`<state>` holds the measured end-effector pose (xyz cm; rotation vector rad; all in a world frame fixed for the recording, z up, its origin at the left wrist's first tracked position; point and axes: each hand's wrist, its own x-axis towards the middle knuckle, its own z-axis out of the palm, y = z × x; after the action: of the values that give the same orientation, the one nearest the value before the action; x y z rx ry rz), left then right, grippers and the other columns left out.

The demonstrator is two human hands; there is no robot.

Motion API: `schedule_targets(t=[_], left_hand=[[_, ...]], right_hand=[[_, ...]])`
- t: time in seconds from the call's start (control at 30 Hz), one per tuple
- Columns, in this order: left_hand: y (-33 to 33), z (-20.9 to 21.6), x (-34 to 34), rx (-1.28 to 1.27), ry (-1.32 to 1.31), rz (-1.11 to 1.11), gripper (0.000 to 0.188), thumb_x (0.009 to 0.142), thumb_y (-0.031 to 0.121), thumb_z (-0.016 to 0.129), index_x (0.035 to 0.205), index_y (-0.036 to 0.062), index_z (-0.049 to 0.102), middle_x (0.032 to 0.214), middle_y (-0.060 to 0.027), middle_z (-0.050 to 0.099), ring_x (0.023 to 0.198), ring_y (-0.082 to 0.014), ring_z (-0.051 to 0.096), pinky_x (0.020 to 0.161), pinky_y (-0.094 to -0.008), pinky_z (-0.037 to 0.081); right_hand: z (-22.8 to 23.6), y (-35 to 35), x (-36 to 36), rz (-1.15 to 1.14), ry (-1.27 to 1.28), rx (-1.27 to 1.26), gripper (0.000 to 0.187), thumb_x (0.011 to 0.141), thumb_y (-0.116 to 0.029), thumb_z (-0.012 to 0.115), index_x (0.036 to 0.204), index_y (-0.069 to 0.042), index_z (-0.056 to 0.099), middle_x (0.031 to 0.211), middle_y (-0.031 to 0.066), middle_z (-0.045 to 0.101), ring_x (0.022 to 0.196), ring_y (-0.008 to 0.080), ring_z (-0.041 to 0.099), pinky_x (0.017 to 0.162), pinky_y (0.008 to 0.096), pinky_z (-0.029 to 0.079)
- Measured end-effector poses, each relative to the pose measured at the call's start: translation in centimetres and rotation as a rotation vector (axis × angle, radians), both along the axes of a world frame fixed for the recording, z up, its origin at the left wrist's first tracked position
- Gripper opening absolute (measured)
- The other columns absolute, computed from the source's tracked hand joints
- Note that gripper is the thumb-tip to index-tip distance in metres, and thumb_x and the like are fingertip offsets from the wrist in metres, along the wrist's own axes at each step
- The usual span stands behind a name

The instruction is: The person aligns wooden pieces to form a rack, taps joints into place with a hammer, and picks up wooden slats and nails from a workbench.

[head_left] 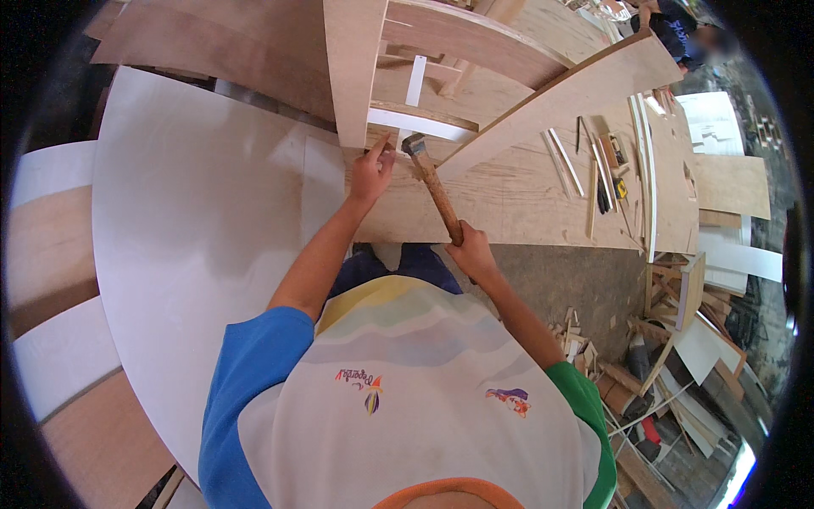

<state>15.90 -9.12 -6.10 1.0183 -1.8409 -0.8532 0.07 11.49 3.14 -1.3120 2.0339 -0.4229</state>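
My right hand (pixel 476 255) is wrapped round the lower part of the wooden handle of a hammer (pixel 440 199). The hammer's dark metal head is over the wooden frame, just right of my left fingertips. My left hand (pixel 370 176) reaches to the near side of a white-faced crosspiece (pixel 424 124). Its thumb and forefinger come together there in what looks like a pinch; anything between them is too small to make out. The crosspiece spans between an upright board (pixel 351 76) on the left and a long slanting board (pixel 564 102) on the right.
The frame rests on a plywood workbench (pixel 509 208). To its right lie thin strips (pixel 563 161), a yellow-and-black tape measure (pixel 621 188) and a wooden hand plane (pixel 615 151). A large white panel (pixel 195 212) fills the left. Wood scraps (pixel 670 399) pile lower right; another person (pixel 674 34) is far right.
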Motion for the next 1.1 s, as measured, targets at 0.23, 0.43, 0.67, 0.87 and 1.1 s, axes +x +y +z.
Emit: schedule_targets(t=[0.23, 0.43, 0.67, 0.87, 1.1], left_hand=[[0.1, 0.0, 0.0, -0.018, -0.009, 0.024, 0.032, 0.085, 0.009, 0.061, 0.117, 0.0052, 0.058, 0.088, -0.0117, 0.069, 0.076, -0.0241, 0.069, 0.067, -0.0339, 0.054], [-0.1, -0.5, 0.0, -0.019, -0.018, 0.010, 0.031, 0.085, 0.009, 0.060, 0.116, 0.0044, 0.058, 0.089, -0.0128, 0.068, 0.078, -0.0248, 0.069, 0.069, -0.0331, 0.054], [0.2, -0.2, 0.1, -0.010, -0.005, 0.009, 0.031, 0.085, 0.010, 0.062, 0.116, 0.0047, 0.058, 0.088, -0.0117, 0.069, 0.080, -0.0240, 0.069, 0.069, -0.0331, 0.053], [0.4, 0.0, 0.1, -0.018, -0.004, 0.015, 0.030, 0.085, 0.011, 0.062, 0.114, 0.0047, 0.059, 0.088, -0.0118, 0.069, 0.080, -0.0253, 0.069, 0.069, -0.0338, 0.054], [0.2, 0.0, 0.1, -0.036, -0.030, 0.031, 0.028, 0.086, 0.009, 0.060, 0.113, 0.0040, 0.059, 0.088, -0.0121, 0.069, 0.078, -0.0267, 0.069, 0.068, -0.0340, 0.054]], right_hand=[[0.6, 0.1, 0.3, -0.005, -0.055, 0.007, 0.027, 0.072, -0.009, 0.066, 0.091, 0.003, 0.052, 0.077, 0.0268, 0.062, 0.079, 0.0447, 0.062, 0.067, 0.0480, 0.049], [0.7, -0.1, 0.3, -0.007, -0.046, 0.013, 0.025, 0.072, -0.008, 0.066, 0.090, 0.003, 0.051, 0.075, 0.0272, 0.060, 0.077, 0.0456, 0.061, 0.066, 0.0490, 0.048], [-0.1, -0.1, 0.0, -0.014, -0.031, -0.013, 0.024, 0.072, -0.008, 0.065, 0.089, 0.003, 0.051, 0.076, 0.0274, 0.060, 0.077, 0.0464, 0.060, 0.066, 0.0501, 0.047], [-0.2, 0.0, -0.1, -0.016, -0.024, -0.015, 0.025, 0.072, -0.008, 0.064, 0.091, 0.003, 0.052, 0.077, 0.0279, 0.061, 0.078, 0.0466, 0.060, 0.066, 0.0503, 0.048], [0.1, -0.3, 0.1, 0.016, -0.006, -0.013, 0.021, 0.074, -0.007, 0.061, 0.091, 0.003, 0.052, 0.075, 0.0282, 0.060, 0.076, 0.0462, 0.061, 0.066, 0.0496, 0.048]])
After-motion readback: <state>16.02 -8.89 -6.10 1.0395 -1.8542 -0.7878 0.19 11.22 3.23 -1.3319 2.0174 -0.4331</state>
